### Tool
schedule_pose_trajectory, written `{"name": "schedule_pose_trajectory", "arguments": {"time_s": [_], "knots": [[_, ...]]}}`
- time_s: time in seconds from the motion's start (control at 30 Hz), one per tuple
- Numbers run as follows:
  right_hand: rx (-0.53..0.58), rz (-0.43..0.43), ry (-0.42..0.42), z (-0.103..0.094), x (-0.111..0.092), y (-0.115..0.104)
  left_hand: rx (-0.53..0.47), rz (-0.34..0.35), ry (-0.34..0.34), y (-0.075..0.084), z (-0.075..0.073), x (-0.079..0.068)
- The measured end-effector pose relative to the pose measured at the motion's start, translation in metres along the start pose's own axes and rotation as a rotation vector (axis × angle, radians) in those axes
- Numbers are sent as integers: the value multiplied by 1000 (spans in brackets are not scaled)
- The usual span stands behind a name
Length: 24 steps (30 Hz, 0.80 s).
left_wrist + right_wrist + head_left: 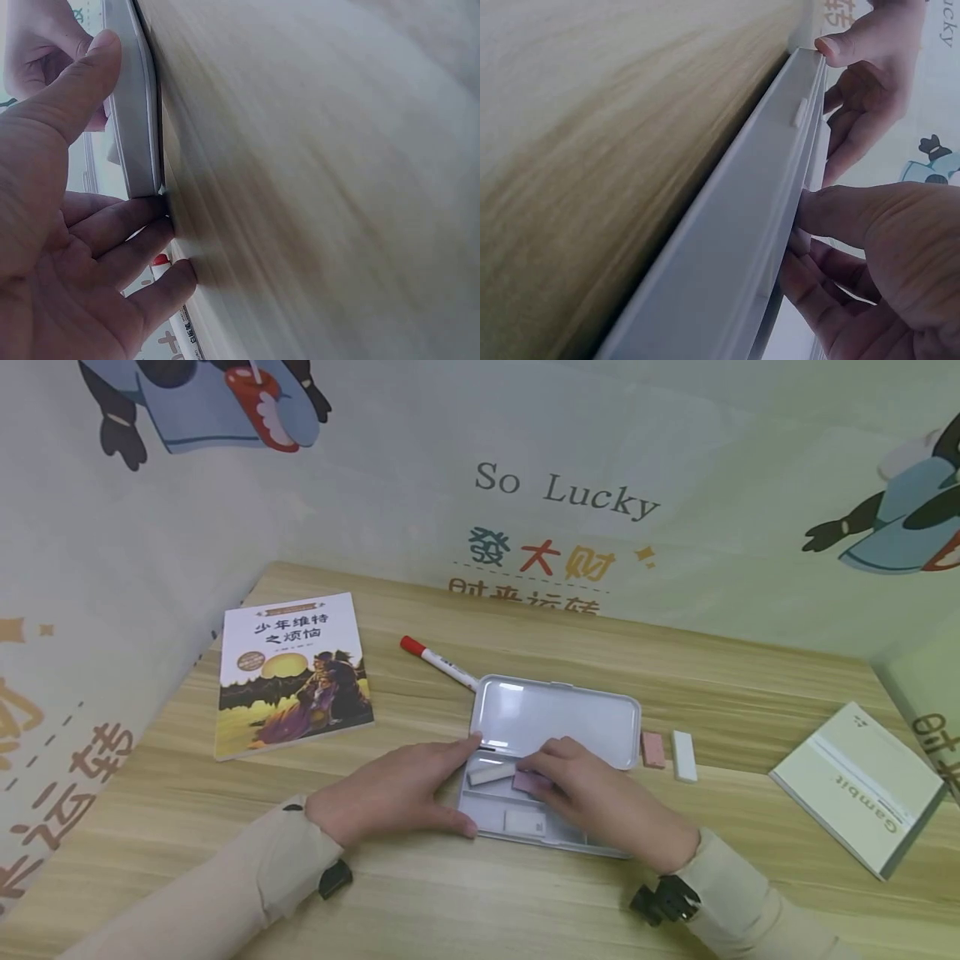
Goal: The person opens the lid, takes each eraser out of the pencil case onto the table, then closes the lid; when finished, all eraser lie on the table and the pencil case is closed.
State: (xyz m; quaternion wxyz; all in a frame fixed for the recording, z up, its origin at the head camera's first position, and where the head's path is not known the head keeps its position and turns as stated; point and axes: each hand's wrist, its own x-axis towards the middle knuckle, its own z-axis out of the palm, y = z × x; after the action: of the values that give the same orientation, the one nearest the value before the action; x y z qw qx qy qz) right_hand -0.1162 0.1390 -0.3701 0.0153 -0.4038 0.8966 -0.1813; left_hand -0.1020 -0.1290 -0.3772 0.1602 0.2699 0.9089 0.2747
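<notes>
Pink eraser [528, 782] is what I pinch between the thumb and fingers of my right hand [596, 793], at the upper compartment of the open pencil case [558, 718], just beside a slanting white eraser [491, 773]; whether it touches the compartment floor I can't tell. My left hand [393, 793] isn't clenched: its extended thumb and fingers span the case's left end, which should stop it sliding. To do this well, I'd use a light pinch, line the block up with the compartment's long side, and avoid knocking its neighbour or leaning on the lid, since that could tip the case.
</notes>
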Motion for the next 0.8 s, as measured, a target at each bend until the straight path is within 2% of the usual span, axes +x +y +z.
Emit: {"name": "schedule_pose_trajectory", "arguments": {"time_s": [0.43, 0.63, 0.8], "knots": [[22, -15, 7, -3, -9, 5, -12, -9, -12, 1, 1, 1], [79, 56, 27, -11, -19, 10, -14, -17, -6, 3, 0, 0], [114, 95, 109, -21, -36, 17, -14, -24, -8, 3, 0, 0]]}}
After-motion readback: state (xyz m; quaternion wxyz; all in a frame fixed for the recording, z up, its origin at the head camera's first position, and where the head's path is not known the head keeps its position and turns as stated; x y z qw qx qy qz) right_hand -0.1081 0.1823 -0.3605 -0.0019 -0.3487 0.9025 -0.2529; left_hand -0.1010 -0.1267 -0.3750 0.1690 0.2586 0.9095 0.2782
